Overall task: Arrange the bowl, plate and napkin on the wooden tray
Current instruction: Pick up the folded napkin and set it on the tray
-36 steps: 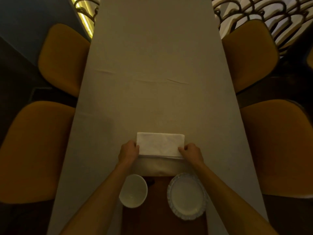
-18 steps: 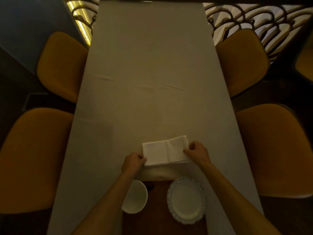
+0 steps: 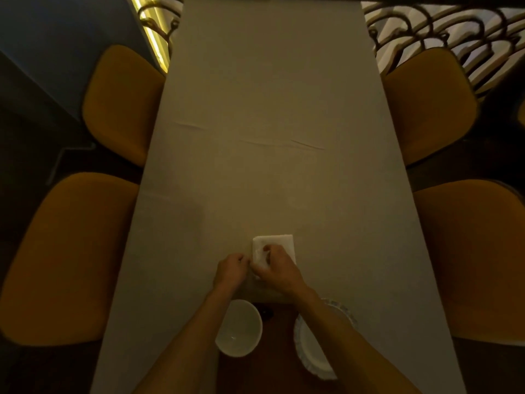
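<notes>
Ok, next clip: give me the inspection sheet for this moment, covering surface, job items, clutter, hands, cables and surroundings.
Surface: long table under a pale cloth with a few creases.
Job's things: white napkin folded small, on the cloth beyond the tray; bowl and plate side by side on the wooden tray at the near edge.
Clutter: one small dark item on the tray by the bowl, too dim to identify.
Hands: left hand at the napkin's left edge; right hand pressing on the napkin, its arm crossing over the plate.
Cables: nothing seen.
Surroundings: four mustard chairs, two per side; ornate scrolled screen behind; dim lighting.
</notes>
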